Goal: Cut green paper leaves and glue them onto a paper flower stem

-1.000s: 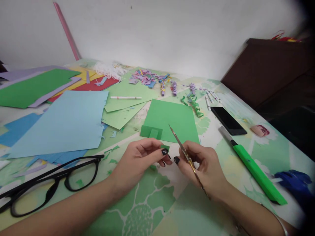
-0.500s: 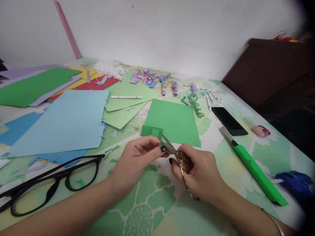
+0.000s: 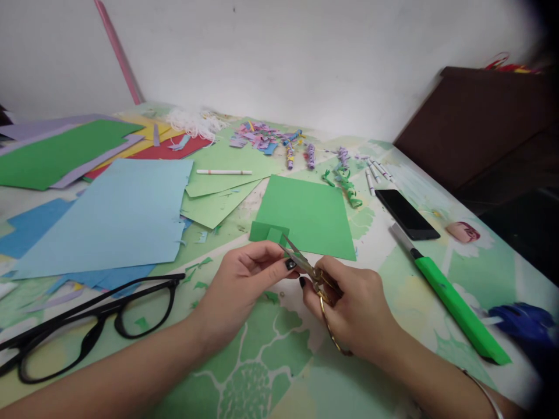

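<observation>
My right hand point(image 3: 356, 311) holds a pair of gold-handled scissors point(image 3: 314, 272), its fingers through the loops and the blades slightly apart. The blade tips reach the fingertips of my left hand point(image 3: 253, 273), which is closed in a pinch. A small green paper strip point(image 3: 275, 235) rises from behind those fingers; where it is gripped is mostly hidden. Just beyond both hands lies a green paper sheet point(image 3: 308, 212), with a darker green patch at its near left corner.
Black glasses point(image 3: 102, 317) rest by my left forearm, near a light blue sheet point(image 3: 113, 221). At right are a green utility knife point(image 3: 458, 305), a phone point(image 3: 407, 214) and a blue object point(image 3: 524, 326). Curled paper pieces point(image 3: 311, 157) and a scrap pile point(image 3: 257, 137) lie toward the wall.
Almost nothing differs. Both hands, the scissors and the paper stay in nearly the same place, with only a very slight shift of the whole view.
</observation>
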`<state>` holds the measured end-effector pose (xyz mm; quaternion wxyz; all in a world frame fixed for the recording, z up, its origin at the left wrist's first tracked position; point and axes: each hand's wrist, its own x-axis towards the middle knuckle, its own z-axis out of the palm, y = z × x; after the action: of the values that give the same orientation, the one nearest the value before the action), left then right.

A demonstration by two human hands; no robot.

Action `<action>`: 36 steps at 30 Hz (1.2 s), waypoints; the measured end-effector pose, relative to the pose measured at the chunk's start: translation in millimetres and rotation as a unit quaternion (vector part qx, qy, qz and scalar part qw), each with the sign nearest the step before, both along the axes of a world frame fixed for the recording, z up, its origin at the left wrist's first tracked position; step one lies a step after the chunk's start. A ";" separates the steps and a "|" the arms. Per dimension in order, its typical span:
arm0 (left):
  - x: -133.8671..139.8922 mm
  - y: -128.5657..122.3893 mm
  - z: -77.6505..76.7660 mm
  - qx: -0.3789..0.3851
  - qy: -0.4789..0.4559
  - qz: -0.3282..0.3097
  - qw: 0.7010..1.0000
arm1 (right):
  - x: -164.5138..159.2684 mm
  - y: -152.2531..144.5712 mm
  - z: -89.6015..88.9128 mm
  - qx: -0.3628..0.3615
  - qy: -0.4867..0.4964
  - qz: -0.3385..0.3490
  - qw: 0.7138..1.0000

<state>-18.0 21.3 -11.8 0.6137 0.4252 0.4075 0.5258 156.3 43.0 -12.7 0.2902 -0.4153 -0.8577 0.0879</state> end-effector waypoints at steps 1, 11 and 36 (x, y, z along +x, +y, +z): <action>0.0 0.2 -0.2 0.000 0.000 -0.001 1.000 | -0.2 0.2 0.0 0.007 0.000 -0.001 1.000; -9.4 4.0 1.8 0.025 0.024 -0.043 0.998 | 3.9 0.5 0.4 0.028 -0.008 0.005 1.000; -23.3 8.7 7.1 -0.025 0.069 -0.113 0.991 | 12.4 6.1 2.3 0.063 -0.044 0.032 0.996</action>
<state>-41.4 30.0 -4.7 0.6501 0.4881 0.4111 0.4124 168.7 49.1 -10.4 0.2746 -0.3720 -0.8864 0.0240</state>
